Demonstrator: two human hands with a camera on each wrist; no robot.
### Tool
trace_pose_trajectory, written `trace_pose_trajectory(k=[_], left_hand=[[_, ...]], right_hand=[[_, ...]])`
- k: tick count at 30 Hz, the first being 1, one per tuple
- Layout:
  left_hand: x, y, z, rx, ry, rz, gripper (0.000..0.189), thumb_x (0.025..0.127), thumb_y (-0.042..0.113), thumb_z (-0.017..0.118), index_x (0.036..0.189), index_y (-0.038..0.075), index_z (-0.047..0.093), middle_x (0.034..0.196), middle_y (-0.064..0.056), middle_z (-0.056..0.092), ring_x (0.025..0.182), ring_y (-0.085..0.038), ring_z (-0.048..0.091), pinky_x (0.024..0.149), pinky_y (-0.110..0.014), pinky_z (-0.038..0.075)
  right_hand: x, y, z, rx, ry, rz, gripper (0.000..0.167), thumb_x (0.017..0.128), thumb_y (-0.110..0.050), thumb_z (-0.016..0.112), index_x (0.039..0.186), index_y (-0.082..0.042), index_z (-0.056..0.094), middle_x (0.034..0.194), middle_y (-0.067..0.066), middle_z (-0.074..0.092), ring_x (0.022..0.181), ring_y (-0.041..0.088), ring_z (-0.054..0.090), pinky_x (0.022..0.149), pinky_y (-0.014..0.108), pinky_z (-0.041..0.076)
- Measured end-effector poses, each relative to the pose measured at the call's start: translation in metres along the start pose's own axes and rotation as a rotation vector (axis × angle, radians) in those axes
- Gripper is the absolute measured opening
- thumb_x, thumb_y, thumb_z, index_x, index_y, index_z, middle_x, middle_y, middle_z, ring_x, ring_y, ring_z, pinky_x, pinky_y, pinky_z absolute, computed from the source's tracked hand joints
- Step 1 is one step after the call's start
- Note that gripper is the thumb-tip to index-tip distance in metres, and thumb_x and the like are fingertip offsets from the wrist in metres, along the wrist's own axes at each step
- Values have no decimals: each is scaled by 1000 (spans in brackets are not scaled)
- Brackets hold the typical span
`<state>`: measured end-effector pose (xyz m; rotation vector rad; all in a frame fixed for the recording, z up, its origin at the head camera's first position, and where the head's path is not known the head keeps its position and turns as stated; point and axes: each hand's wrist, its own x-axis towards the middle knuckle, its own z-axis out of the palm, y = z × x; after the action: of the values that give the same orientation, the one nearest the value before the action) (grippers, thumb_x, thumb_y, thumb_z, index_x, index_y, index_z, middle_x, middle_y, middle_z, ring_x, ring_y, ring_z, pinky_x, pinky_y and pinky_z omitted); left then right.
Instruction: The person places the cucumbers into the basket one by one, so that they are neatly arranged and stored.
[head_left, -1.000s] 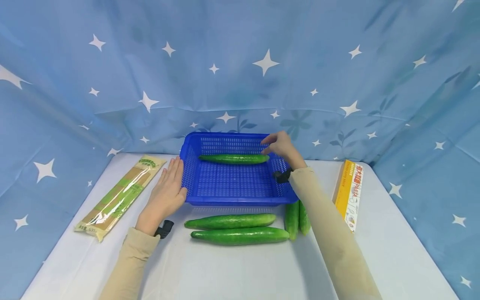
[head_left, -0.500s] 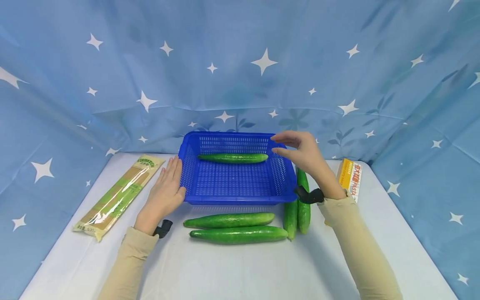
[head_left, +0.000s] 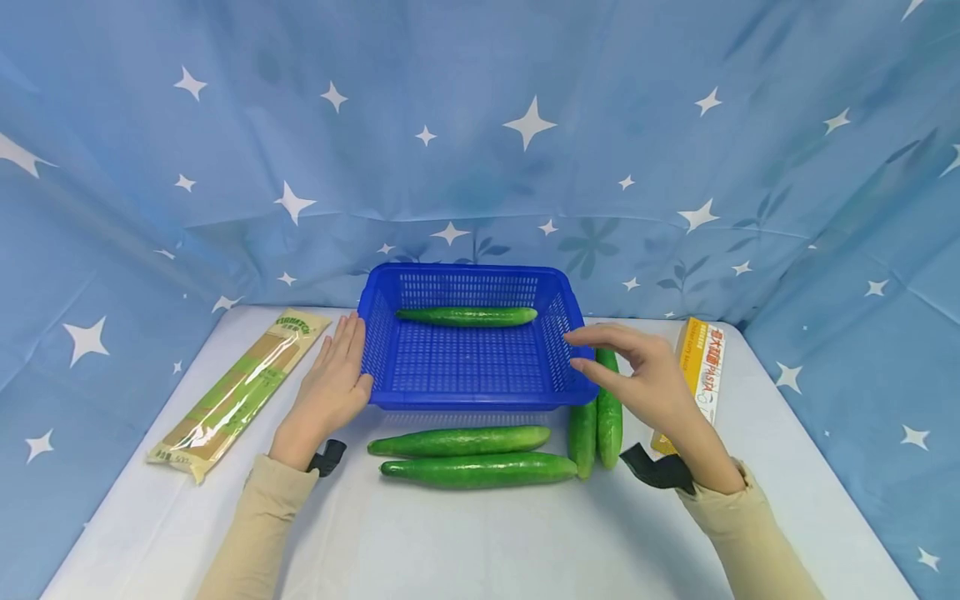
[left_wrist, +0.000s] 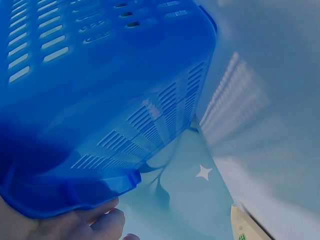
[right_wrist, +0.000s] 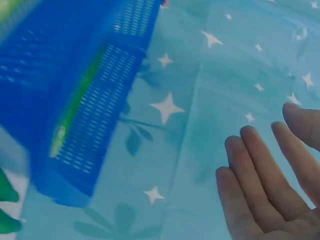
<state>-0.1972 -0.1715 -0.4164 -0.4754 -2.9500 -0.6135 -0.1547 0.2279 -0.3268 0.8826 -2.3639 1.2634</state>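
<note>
Cucumber [head_left: 467, 317] lies in a blue basket [head_left: 465, 399], left hand [head_left: 333, 382] flat against the basket, right hand [head_left: 651, 379] spread nearby.

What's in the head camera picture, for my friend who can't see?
A blue basket holds one cucumber; a person's left hand touches its side, their empty right hand hovers opposite. Four more cucumbers lie on the white table.

From my seat I see a solid deep-blue basket [head_left: 468, 400], 5 green cucumbers [head_left: 480, 471], a white counter [head_left: 450, 550], beige sleeves [head_left: 258, 508], a green-and-tan packet [head_left: 240, 396], a yellow-and-white box [head_left: 697, 367] with red lettering, and a blue curtain [head_left: 465, 179] patterned with white 4-pointed stars [head_left: 529, 123] and darker leaves [head_left: 590, 247].
</note>
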Motion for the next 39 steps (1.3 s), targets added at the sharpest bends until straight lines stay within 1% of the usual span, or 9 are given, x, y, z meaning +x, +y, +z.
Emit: trace_pose_trajectory(k=[4,8,12,17,19,25,28,33,39], left_hand=[[1,1,-1,-6,1,0,74,96,12,43,155,-9,3,163,-22,-4,151,-36,-4,122,-53,4],[1,1,-2,-3,2,-2,74,96,12,43,155,-9,3,163,-23,-3,151,-37,-3,122,-53,4],[1,1,-1,3,4,2,74,96,13,43,155,-9,3,163,-24,-1,151,-38,-2,122,-53,5],[0,0,0,4,-3,2,74,96,13,42,155,-9,2,163,-25,-2,151,-37,-3,122,-52,4],[0,0,0,2,-4,1,74,96,13,42,155,-9,2,163,-24,-3,151,-36,-4,122,-52,3],[0,0,-1,3,-4,0,74,96,12,42,155,-9,3,163,-24,-2,151,-37,-3,122,-53,4],[0,0,-1,4,-1,2,74,96,12,43,155,-9,3,163,-25,-1,151,-38,-2,122,-53,5],[0,0,-1,4,0,2,75,95,12,43,155,-9,3,163,-25,-1,151,-38,-2,121,-54,6],[1,0,-1,3,-1,2,75,95,12,43,155,-9,3,163,-24,-2,151,-38,-2,121,-54,6]], right_hand=[[-22,4,12,-35,-16,10,31,84,6,74,110,-10,74,108,6,73,107,13,65,97,17,48],[-43,13,27,-43,-62,71,28,85,1,75,110,-12,75,108,-1,73,105,15,66,93,19,51],[-63,26,41,-29,-129,154,25,86,-4,75,110,-13,74,109,0,73,104,15,66,89,30,56],[-80,42,55,-24,-240,229,24,85,-8,76,109,-6,73,106,4,73,100,21,67,87,42,57],[-83,47,59,-44,-280,237,25,83,-8,78,108,-5,74,104,4,73,98,22,68,87,43,57],[-87,50,68,-131,-372,206,33,74,-5,84,106,-9,75,105,0,73,102,24,67,90,45,55],[-87,49,71,-146,-396,203,38,71,-2,85,107,-9,74,107,1,73,104,26,66,92,46,54],[-88,47,74,-153,-425,227,44,70,-1,85,112,-9,73,112,4,72,108,29,65,95,48,52],[-89,48,78,-136,-446,230,46,70,-1,85,113,-7,72,113,3,71,108,26,65,94,45,54]])
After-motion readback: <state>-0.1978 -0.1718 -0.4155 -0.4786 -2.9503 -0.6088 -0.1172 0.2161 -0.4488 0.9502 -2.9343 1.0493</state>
